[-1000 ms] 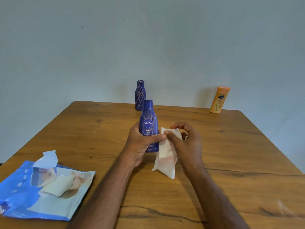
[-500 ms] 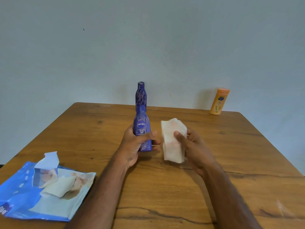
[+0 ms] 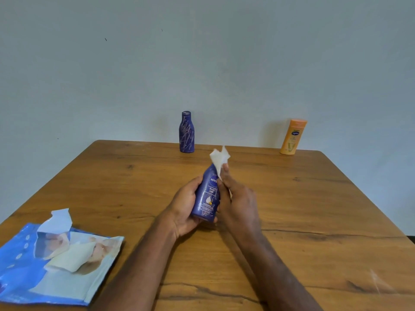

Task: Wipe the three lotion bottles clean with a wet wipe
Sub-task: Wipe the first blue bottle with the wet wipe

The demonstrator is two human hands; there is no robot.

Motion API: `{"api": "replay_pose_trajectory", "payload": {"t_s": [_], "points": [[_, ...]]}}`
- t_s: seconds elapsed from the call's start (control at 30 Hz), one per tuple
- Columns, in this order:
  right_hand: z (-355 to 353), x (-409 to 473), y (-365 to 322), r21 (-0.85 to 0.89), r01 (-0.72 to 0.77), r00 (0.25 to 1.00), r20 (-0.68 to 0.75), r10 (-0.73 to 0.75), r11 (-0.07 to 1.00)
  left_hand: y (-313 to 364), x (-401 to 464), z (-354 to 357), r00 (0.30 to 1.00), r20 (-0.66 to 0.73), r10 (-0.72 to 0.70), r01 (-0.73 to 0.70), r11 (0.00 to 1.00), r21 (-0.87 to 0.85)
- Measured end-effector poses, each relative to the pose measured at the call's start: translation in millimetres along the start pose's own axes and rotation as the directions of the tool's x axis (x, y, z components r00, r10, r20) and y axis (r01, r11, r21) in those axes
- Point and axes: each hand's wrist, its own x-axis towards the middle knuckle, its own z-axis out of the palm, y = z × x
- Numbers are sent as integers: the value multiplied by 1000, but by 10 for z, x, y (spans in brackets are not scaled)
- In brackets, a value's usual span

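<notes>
My left hand (image 3: 184,207) grips a dark blue Nivea lotion bottle (image 3: 206,198) around its lower body, tilted with its top leaning away to the right, above the table's middle. My right hand (image 3: 235,203) presses a white wet wipe (image 3: 219,159) against the bottle's upper right side; the wipe covers the cap. A second dark blue bottle (image 3: 186,132), marked with pale scribbles, stands upright at the table's far edge. An orange lotion bottle (image 3: 293,136) stands at the far right corner.
An opened blue wet-wipe pack (image 3: 51,263) lies at the near left of the wooden table (image 3: 314,209), its flap raised and a wipe sticking out. A plain pale wall stands close behind the table's far edge.
The bottle has tilted from upright to leaning away. My right hand has moved in from beside it, and the wipe has gone from clear of the bottle to lying over its top.
</notes>
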Motion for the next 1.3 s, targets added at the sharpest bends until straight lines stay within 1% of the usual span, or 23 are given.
{"api": "replay_pose_trajectory", "payload": {"t_s": [0.1, 0.17, 0.2, 0.27, 0.33, 0.4, 0.47, 0.57, 0.6, 0.63, 0.7, 0.77, 0.83, 0.87, 0.9, 0.97, 1.03, 1.07, 1.1, 1.13, 1.17, 1.23, 1.3], "points": [[26, 11, -12, -81, 135, 983, 136, -124, 987, 54, -18, -56, 997, -39, 67, -69, 996, -52], [32, 28, -26, -113, 195, 952, 259, -161, 974, 51, -33, -41, 994, -49, 102, -103, 995, -12], [31, 38, -22, -127, 203, 945, 286, -160, 971, 39, -43, -15, 993, -52, 106, -105, 994, 26], [33, 70, 1, -139, 157, 967, 224, -123, 978, 0, -38, 40, 995, -46, 92, -86, 990, 111], [42, 83, 1, -97, 55, 991, 125, -42, 994, -23, -32, 90, 996, -48, 81, -72, 982, 177], [51, 58, -7, -67, 27, 994, 109, -19, 997, -36, -19, 106, 994, -58, 93, -80, 975, 208], [29, 33, -14, -37, 75, 983, 170, -68, 996, -32, -17, 73, 989, -84, 125, -109, 979, 170], [-18, 19, -13, 3, 141, 940, 313, -134, 990, -7, -3, -45, 981, -113, 157, -155, 988, 25], [-17, 21, -5, 4, 146, 937, 321, -139, 989, -1, -3, -72, 983, -104, 150, -151, 989, -5], [-10, 28, -3, 4, 137, 946, 296, -132, 991, 5, -1, -83, 988, -83, 132, -133, 991, -16], [2, 46, -3, 39, 68, 979, 189, -74, 997, 3, -12, -64, 997, -45, 65, -65, 998, -11], [-7, 61, -6, 136, -34, 995, 92, 22, 990, -14, -25, -33, 1000, -28, 4, -4, 1000, -2], [-39, 41, -21, 283, -114, 992, 79, 95, 952, -26, -14, -27, 999, -34, 1, -1, 1000, 1], [-54, 23, -35, 327, -129, 989, 111, 97, 936, -20, -8, -26, 999, -42, 21, -22, 1000, -7], [-72, -2, -45, 330, -125, 984, 165, 73, 936, -22, 11, -51, 996, -64, 55, -56, 998, -17], [-88, -29, -45, 253, -69, 957, 289, -7, 965, 0, 25, -125, 984, -131, 124, -130, 991, -40], [-85, -28, 6, 166, 26, 917, 388, -89, 986, 36, 19, -204, 973, -181, 141, -162, 981, -109], [-67, -22, 39, 142, 60, 907, 407, -113, 988, 57, 5, -227, 971, -193, 139, -166, 978, -130], [-49, -24, 49, 132, 71, 910, 397, -118, 989, 67, 5, -242, 969, -197, 145, -170, 979, -113], [-27, -26, 44, 141, 49, 926, 366, -98, 989, 74, 0, -235, 968, -193, 158, -172, 984, -55], [-17, -27, 20, 188, -14, 947, 319, -48, 982, 72, -4, -213, 969, -180, 166, -167, 986, 10], [-12, -16, -6, 361, -156, 972, 223, 77, 919, 55, -18, -143, 982, -139, 127, -116, 990, 83], [-21, 27, 23, 450, -201, 979, 133, 157, 870, 39, -34, -69, 993, -104, 64, -55, 994, 94]]}}
